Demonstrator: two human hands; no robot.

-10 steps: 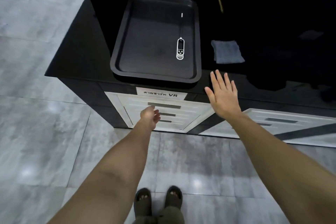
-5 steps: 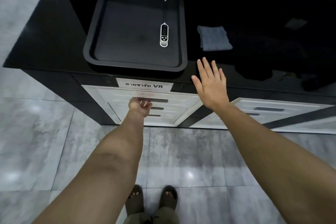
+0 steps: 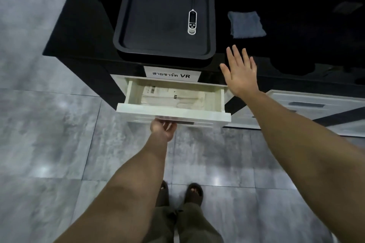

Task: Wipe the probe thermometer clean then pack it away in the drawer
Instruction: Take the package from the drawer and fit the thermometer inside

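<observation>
A glossy black bench [image 3: 83,31] carries a matte black rectangular tray [image 3: 126,25] with rounded corners and a raised rim. In the tray lies the thermometer [image 3: 192,23]: a slim white oval body with a small dark screen and buttons, its thin metal probe stretching straight away from the person toward the tray's far end. It rests near the tray's right wall, apart from both hands. Just right of the tray, on the bench, a small grey-blue cloth [image 3: 245,24] lies flat, square and soft-looking with a fuzzy weave.

Under the bench edge a white label [image 3: 171,74] with black lettering ending in "VR" sits above the drawer [image 3: 171,112], which is pulled out. The drawer is pale cream, box-shaped, smooth-walled. Inside lie flat whitish packets [image 3: 173,97] with small printed barcodes, covering much of the bottom.

The left hand [image 3: 163,129] is under the drawer's front panel, fingers curled up onto its lower lip. The right hand [image 3: 240,72] hovers by the bench edge, right of the drawer, palm flat, fingers wide and holding nothing.

The floor [image 3: 49,124] is grey marbled tile, polished with light spots.
</observation>
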